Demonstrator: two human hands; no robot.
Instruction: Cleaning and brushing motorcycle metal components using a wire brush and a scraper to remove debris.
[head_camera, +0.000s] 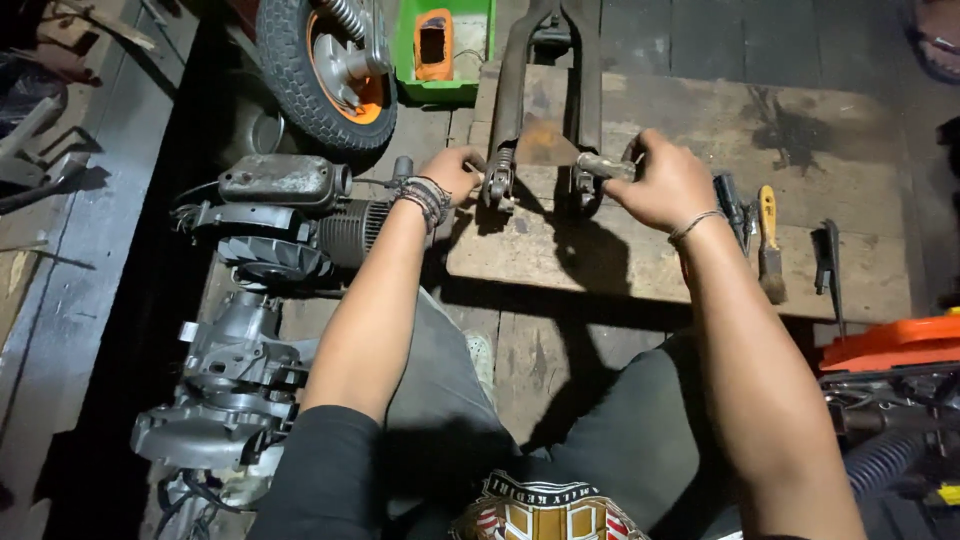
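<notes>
A dark metal swingarm fork (548, 95) lies on a wooden board (700, 130), its two ends pointing toward me. My left hand (455, 172), with woven bracelets at the wrist, grips the fork's left end. My right hand (665, 182) is closed around a grey metal axle rod (598, 164) that sticks out of the fork's right end. Both forearms reach forward over my knees.
An engine block (285, 215) and more grey engine parts (225, 390) lie at the left. A wheel with an orange hub (325, 65) and a green tray (445, 45) sit at the top. A yellow-handled brush (768, 240) and dark tools (828, 265) lie right, near an orange part (890, 345).
</notes>
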